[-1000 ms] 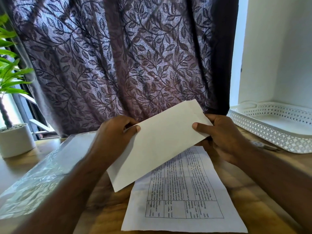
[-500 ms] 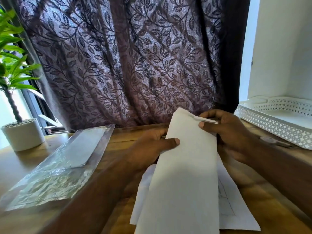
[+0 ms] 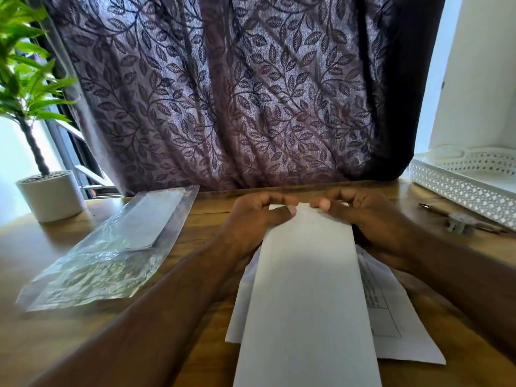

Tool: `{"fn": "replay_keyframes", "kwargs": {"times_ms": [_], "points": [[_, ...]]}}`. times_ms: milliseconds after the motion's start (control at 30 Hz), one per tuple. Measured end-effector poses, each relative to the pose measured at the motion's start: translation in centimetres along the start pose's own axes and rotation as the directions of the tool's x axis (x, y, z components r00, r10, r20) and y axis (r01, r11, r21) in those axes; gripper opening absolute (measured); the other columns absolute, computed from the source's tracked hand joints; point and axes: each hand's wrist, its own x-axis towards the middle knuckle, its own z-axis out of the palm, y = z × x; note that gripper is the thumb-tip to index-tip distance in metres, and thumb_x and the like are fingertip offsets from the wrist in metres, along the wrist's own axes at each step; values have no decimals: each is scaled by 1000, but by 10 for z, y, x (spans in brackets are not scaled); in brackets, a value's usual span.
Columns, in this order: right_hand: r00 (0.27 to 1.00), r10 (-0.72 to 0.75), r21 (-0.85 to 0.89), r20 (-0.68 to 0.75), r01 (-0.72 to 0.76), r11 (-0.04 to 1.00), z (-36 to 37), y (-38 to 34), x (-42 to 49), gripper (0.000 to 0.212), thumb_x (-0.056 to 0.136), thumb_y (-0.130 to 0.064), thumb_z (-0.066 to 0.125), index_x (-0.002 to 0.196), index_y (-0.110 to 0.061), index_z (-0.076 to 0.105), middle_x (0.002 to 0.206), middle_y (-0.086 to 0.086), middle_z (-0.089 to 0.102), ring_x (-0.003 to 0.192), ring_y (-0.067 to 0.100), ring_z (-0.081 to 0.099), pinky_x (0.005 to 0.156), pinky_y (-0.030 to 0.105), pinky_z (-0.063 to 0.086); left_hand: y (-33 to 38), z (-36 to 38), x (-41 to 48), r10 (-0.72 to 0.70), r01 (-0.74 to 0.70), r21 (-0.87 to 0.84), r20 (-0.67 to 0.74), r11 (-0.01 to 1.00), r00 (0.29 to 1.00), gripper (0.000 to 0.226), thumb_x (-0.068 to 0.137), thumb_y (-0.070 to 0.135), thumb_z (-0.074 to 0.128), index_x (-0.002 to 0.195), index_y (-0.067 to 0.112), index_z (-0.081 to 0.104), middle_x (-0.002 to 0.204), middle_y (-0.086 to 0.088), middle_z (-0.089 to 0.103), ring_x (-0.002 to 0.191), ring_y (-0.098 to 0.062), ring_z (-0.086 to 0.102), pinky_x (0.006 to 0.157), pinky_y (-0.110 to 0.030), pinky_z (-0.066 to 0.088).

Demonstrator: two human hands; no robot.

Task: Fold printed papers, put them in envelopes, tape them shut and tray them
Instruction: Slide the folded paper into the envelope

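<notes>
Both hands, left hand [image 3: 257, 219] and right hand [image 3: 371, 219], pinch lengthwise envelope's [image 3: 307, 297] far end.

Left grip [image 3: 258, 219] and right grip [image 3: 374, 222] are curled onto the far end of the envelope [image 3: 307, 289], thumbs pressed on its top face. Forearms are extended along either side of it.

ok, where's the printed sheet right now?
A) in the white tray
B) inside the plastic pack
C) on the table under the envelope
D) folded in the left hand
C: the printed sheet lies on the table, showing either side of the envelope that the left hand and right hand pinch.
</notes>
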Motion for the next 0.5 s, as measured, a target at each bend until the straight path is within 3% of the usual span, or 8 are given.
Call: {"fn": "replay_keyframes", "kwargs": {"times_ms": [100, 233, 333, 500], "points": [[999, 13, 22, -44, -12, 1000, 0, 1, 0, 35, 96, -37, 57, 92, -10, 79, 101, 18, 76, 89, 30, 70, 83, 42, 54, 0, 0, 2, 63, -61, 50, -41, 997, 997, 16, 92, 23, 70, 97, 11, 79, 96, -3, 78, 91, -18, 73, 91, -42, 59], [999, -21, -53, -36, 19, 998, 2, -1, 0, 14, 95, -13, 64, 100, -13, 77, 100, 14, 77, 95, 33, 73, 88, 47, 57, -3, -3, 6, 64, -60, 76, -52, 995, 997, 13, 90, 14, 73, 102, 19, 75, 99, -6, 78, 93, -24, 74, 86, -40, 61], [1000, -14, -113, -13, 12, 994, 1, -3, -1, 18, 95, -9, 65, 110, -15, 74, 99, 11, 78, 93, 30, 75, 83, 44, 60, -7, -7, 10, 16, -11, 120, -38, 993, 999, 18, 88, 17, 76, 106, 16, 75, 100, -11, 77, 94, -30, 74, 89, -49, 59], [997, 83, -213, 9, -79, 974, 2, -2, -2, 11, 91, -10, 69, 100, -10, 75, 90, 9, 79, 78, 24, 75, 65, 32, 60, -9, -8, 12, -20, 17, 250, 10, 968, 1000, 12, 89, 17, 74, 101, 14, 74, 101, -5, 77, 94, -26, 74, 89, -48, 60]]}}
